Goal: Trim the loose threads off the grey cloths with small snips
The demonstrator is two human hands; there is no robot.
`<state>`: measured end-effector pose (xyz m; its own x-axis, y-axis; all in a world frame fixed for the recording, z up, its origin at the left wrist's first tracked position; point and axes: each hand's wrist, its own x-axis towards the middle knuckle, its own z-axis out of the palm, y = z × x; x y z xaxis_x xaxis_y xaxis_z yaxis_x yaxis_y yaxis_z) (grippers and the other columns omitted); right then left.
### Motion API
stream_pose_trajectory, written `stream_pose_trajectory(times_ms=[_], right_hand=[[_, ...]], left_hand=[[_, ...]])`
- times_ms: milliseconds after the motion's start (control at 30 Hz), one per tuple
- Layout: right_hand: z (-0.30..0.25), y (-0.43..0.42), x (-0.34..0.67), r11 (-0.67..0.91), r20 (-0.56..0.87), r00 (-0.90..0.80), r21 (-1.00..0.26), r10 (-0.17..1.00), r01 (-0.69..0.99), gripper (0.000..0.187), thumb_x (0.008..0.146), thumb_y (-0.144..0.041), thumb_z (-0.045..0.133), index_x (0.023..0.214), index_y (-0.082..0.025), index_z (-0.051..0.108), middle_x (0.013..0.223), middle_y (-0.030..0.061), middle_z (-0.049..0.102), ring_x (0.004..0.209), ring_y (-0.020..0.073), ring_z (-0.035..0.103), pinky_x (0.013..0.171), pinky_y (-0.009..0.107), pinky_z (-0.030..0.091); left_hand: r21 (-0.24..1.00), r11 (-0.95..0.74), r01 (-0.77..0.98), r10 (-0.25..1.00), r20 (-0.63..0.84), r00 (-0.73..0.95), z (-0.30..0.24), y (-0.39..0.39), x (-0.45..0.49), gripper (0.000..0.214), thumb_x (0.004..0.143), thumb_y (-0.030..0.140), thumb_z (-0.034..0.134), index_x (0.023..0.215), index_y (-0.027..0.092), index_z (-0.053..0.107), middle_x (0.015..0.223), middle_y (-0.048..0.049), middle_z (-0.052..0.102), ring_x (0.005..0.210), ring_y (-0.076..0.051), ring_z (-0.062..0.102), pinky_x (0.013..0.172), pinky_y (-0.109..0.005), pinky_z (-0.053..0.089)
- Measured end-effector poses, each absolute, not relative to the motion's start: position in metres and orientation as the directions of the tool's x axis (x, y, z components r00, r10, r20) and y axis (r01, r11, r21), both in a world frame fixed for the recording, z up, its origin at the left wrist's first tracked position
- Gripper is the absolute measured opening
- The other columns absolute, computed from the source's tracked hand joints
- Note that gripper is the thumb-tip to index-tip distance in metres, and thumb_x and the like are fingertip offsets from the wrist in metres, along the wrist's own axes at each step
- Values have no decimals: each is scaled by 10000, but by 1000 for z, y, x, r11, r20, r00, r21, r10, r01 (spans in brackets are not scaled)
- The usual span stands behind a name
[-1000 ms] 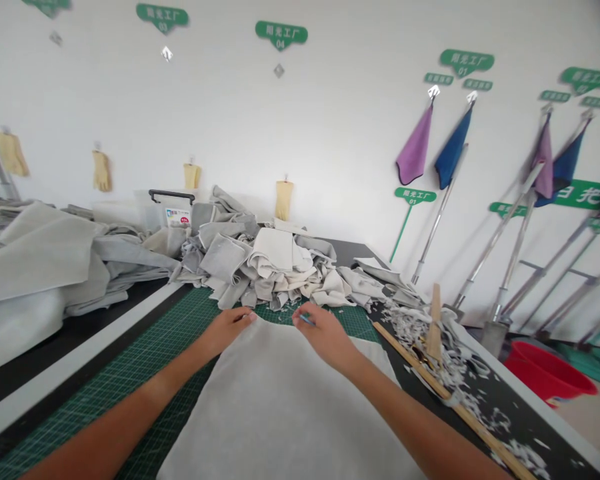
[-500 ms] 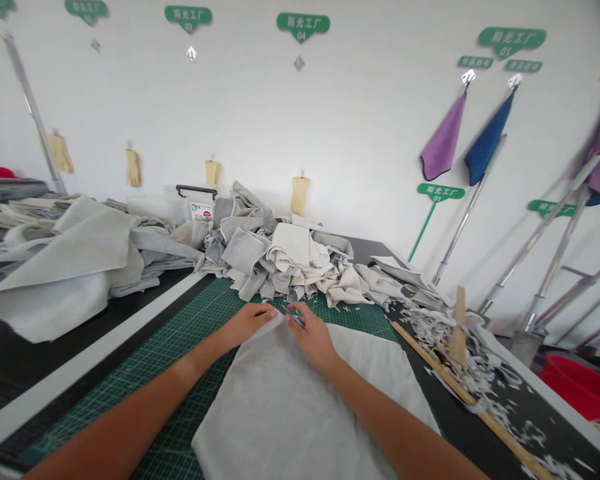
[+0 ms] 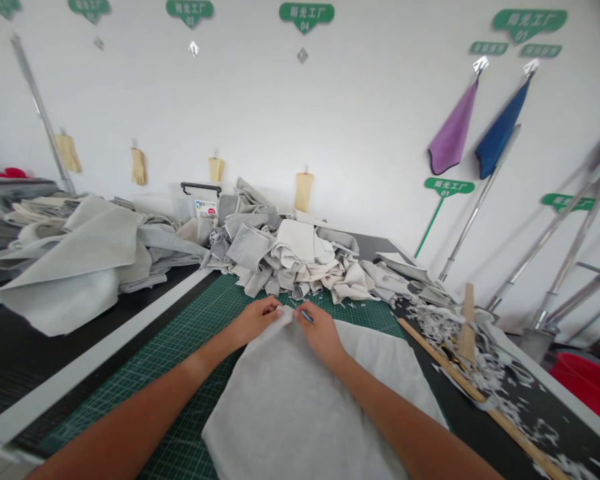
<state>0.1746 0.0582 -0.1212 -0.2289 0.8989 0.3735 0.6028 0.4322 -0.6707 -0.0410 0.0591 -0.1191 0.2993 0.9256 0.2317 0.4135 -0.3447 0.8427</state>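
Observation:
A large light grey cloth (image 3: 300, 393) lies over the green cutting mat (image 3: 180, 353), its far edge lifted a little between my hands. My left hand (image 3: 256, 321) is closed, pinching the raised edge between thumb and fingers. Just to its right, my right hand (image 3: 321, 333) is closed round a slim blue tool (image 3: 307, 317) with its fingers at the same edge. The tool's tip is hidden, and I cannot tell its exact kind.
A heap of grey and cream cloth pieces (image 3: 295, 253) lies beyond my hands, with more cloth (image 3: 80, 253) at the left. On the right are wooden strips (image 3: 467, 327), scissors (image 3: 450, 357) and white scraps (image 3: 510, 380). Poles (image 3: 480, 207) lean against the wall.
My hands have moved slightly apart, with the cloth's edge now stretched between them. The blue tool's thin tip, visible earlier, no longer shows. The view has shifted slightly.

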Motion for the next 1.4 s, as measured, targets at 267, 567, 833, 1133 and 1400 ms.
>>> stream_pose_trajectory(times_ms=[267,567,833,1133,1400], right_hand=[[-121,56,174,442,369,-251,-649,895,620,217,959,-403,513,920,-253,665,863,-10,703,805,189,625,711,250,397],[-118,47,172,438,349,-276,-585,896,683,182,971,-402,492,1006,-285,626,833,-14,693,758,188,628,642,242,341],[-112,42,171,433,350,-269,-584,897,686,252,995,-472,446,1024,-285,613,839,-21,684,739,175,618,631,238,323],[-108,37,170,443,329,-302,-568,895,694,368,1012,-570,395,1020,-280,620,829,-17,684,732,165,620,636,229,319],[-108,36,169,459,334,-320,-560,887,689,396,1031,-582,356,973,-269,593,798,-20,659,738,164,620,636,228,312]], left_hand=[[828,-360,430,923,248,296,-120,60,-41,381,901,490,549,976,145,692,801,-37,670,731,-172,581,649,-249,412],[815,-403,417,908,297,297,-110,54,-37,376,928,464,544,1005,146,729,869,-57,716,772,-183,613,692,-254,436],[847,-390,362,910,296,290,-108,53,-38,416,925,481,558,1058,133,743,921,-81,742,834,-209,643,745,-273,477],[826,-445,346,883,340,325,-108,54,-38,359,943,432,552,1016,148,759,950,-68,752,872,-198,656,777,-259,477],[824,-433,367,889,321,328,-112,55,-39,352,944,431,545,1010,158,757,953,-59,756,882,-201,664,774,-257,478]])
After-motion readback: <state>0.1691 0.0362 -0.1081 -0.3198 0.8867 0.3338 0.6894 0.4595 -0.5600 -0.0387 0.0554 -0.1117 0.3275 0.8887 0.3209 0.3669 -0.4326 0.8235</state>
